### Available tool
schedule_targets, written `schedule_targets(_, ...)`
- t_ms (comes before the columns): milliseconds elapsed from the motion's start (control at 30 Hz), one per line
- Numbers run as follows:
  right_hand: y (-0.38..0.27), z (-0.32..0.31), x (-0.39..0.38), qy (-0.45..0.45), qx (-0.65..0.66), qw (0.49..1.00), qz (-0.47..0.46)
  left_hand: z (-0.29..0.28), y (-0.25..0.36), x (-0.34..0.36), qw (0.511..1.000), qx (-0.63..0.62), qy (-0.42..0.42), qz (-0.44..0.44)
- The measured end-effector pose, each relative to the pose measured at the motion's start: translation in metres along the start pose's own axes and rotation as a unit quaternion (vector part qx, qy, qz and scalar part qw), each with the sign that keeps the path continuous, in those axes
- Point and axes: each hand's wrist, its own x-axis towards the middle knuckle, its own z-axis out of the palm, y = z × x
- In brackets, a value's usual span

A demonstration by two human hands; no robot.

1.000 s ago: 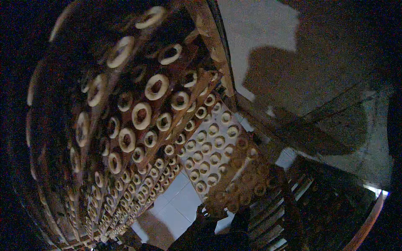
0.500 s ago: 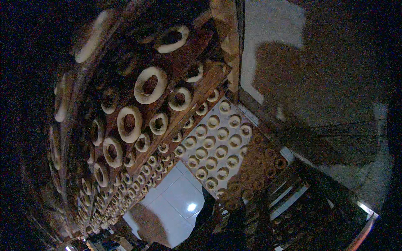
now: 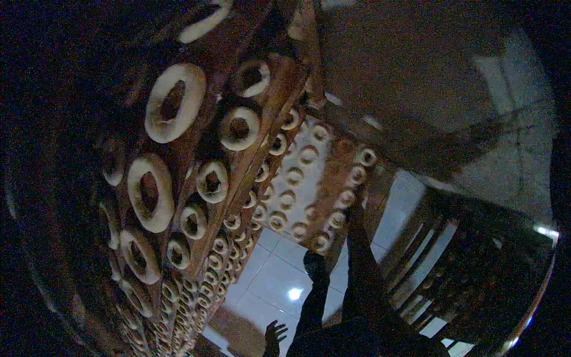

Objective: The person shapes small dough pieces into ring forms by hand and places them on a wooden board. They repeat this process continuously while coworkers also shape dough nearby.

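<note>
My left hand [image 3: 275, 338] hangs low at the bottom of the view, fingers spread and nothing in it, above pale floor tiles. It touches none of the dough rings. My right hand does not show; the lower right is very dark. Pale dough rings lie in rows on brown boards along my left, the larger ones close to me, such as one dough ring [image 3: 150, 193] and another dough ring [image 3: 175, 104]. Ahead, a lower board [image 3: 309, 189] carries more rings, partly in shadow.
Shiny tiled floor [image 3: 270, 268] lies below, with my dark foot [image 3: 316, 265] on it. A slatted rack [image 3: 425, 262] stands in shadow at the right. A wooden post [image 3: 315, 65] rises at the back, beside a grey wall [image 3: 410, 77].
My view has shifted, and the near rings now sit farther left and lower. My left hand has come into view at the bottom. My legs show more clearly; shadow has moved across the lower board.
</note>
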Motion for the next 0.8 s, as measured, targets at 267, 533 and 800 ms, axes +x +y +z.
schedule_targets(267,0.037,0.112,0.069,-0.012,0.016,1.0,-0.011,-0.071,-0.02,-0.026,0.996,0.071,0.017,-0.045)
schedule_targets(533,0.059,0.197,0.093,-0.029,0.006,1.0,0.006,-0.114,-0.016,-0.054,0.991,0.102,0.047,-0.066)
schedule_targets(800,0.068,0.235,0.109,-0.061,-0.038,0.997,0.018,-0.125,-0.023,-0.078,0.988,0.116,0.068,-0.081)
